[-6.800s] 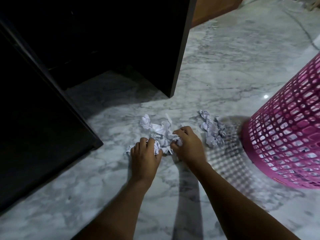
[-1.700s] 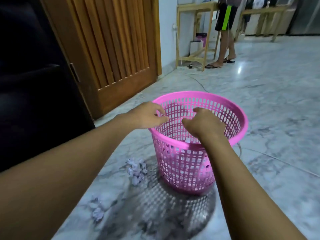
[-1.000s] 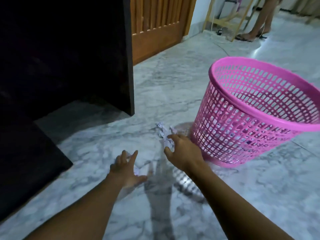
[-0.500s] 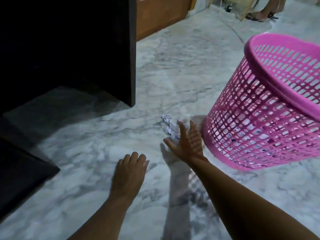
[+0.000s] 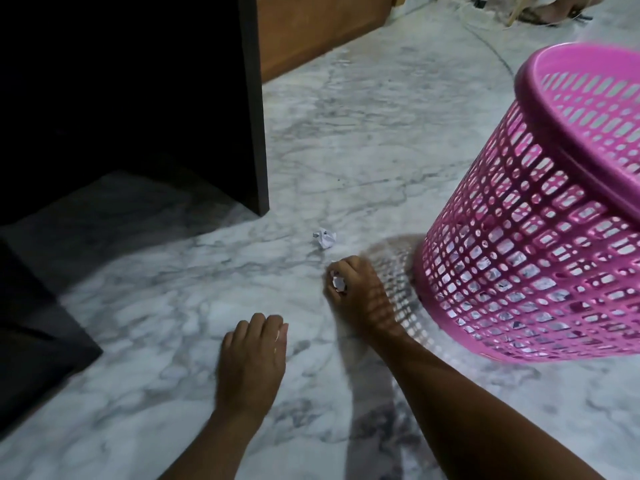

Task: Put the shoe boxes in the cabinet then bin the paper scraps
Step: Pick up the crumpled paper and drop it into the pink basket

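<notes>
My right hand (image 5: 353, 292) is curled round a wad of white paper scraps (image 5: 337, 283) on the marble floor, just left of the pink basket (image 5: 540, 237). One crumpled paper scrap (image 5: 325, 238) lies loose on the floor a little beyond that hand. My left hand (image 5: 252, 358) lies on the floor nearer to me, its fingers bent under; whether it holds paper is hidden. More scraps show through the basket's mesh. The dark cabinet (image 5: 138, 98) stands at the left, its inside too dark to see.
The cabinet's open door (image 5: 31, 327) juts out at the lower left. A wooden door (image 5: 318, 32) stands behind the cabinet. A cable (image 5: 491, 50) runs across the floor at the back, near a person's feet (image 5: 550, 15).
My right hand has closed on the paper scraps beside the basket, leaving one scrap on the floor. My left hand has curled its fingers on the floor. The view has dipped lower.
</notes>
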The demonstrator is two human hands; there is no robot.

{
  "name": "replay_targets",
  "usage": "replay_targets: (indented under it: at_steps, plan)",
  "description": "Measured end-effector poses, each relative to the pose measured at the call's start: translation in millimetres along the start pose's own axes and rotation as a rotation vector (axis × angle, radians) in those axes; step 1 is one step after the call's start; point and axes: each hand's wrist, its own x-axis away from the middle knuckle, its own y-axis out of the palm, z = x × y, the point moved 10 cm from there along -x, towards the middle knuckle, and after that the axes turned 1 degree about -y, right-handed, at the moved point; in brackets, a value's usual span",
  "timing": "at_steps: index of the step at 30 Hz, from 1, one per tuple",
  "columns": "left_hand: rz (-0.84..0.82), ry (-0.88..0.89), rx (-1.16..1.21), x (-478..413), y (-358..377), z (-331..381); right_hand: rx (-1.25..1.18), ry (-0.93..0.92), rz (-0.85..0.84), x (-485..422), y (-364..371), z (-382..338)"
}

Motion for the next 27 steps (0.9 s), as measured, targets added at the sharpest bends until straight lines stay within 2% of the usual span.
replay_targets:
  at_steps: [4,7,11,14,17,19,24,25,27]
  plan:
    - [-0.096,-0.308,0.352,-29.3,1.9,-4.5,-0.054,0.075,0.010,7.8,-6.9,1.8]
    - [-0.165,-0.370,0.578,-74.4,7.8,7.9,-0.160,0.122,0.008,16.8,-16.8,1.7]
    - [-0.374,-0.253,0.442,-138.0,22.1,36.3,-0.246,0.352,0.107,37.0,-44.8,14.1]
    - [-0.556,-0.142,0.279,-159.2,46.3,58.3,-0.309,0.592,0.062,54.9,-51.9,29.3]
    - [-0.658,-0.018,-0.010,-161.9,72.2,70.7,-0.391,0.640,0.031,59.2,-56.3,34.4]
    - [-0.613,-0.002,-0.104,-162.8,79.6,70.1,-0.415,0.636,0.025,58.4,-61.2,35.7]
    - [-0.481,-0.160,0.046,-165.1,72.1,54.3,-0.442,0.608,-0.023,56.8,-67.0,37.6]
    - [-0.474,-0.212,0.129,-162.4,68.3,52.9,-0.446,0.601,-0.037,55.5,-69.0,37.9]
    - [-0.440,-0.363,0.450,-148.8,56.7,57.6,-0.386,0.596,-0.117,53.3,-73.1,37.1]
